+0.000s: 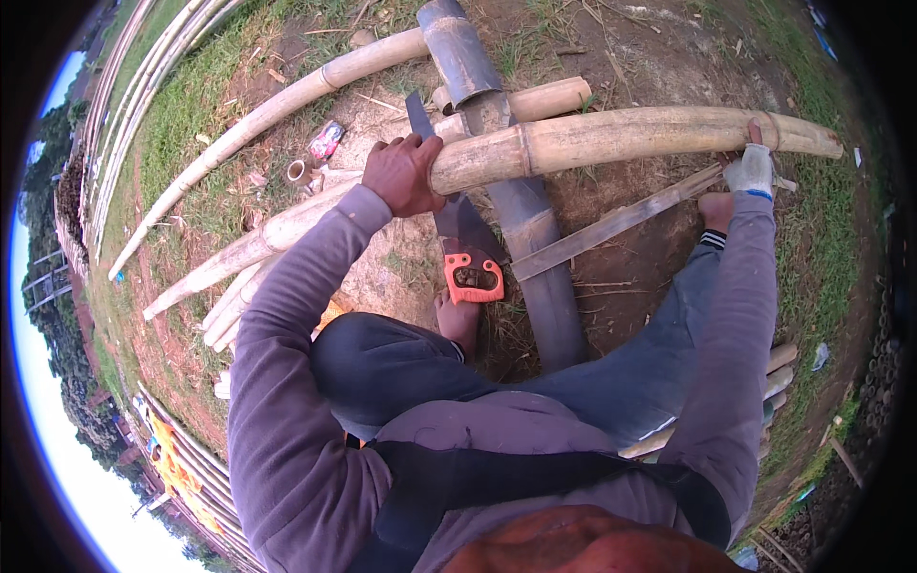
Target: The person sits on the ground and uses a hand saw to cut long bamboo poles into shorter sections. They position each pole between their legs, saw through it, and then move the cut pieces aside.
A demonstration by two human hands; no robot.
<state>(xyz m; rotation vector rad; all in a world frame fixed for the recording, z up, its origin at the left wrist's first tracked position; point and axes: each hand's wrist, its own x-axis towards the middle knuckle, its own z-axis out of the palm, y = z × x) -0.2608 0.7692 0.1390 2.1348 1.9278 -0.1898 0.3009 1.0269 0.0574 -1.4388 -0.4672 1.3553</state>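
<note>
A thick pale bamboo pole (630, 134) lies crosswise in front of me, over a dark split pipe-like length (525, 215). My left hand (406, 174) is closed over the pole's left end. At the right, my right hand (750, 170), in a white glove with a bare finger laid on the pole, grips the end of a flat bamboo slat (621, 222); its fingers are partly hidden. The slat slants down left to the dark length. A handsaw (475, 278) with an orange handle lies near my left foot, its blade passing under the pole.
More bamboo poles (277, 110) lie on the ground at the left, some beneath the held pole. A small cup-like piece (298, 172) and a pink wrapper (327, 140) lie among them. Cut poles (778, 372) are stacked beside my right leg. Orange cloth (177, 468) hangs over poles at lower left.
</note>
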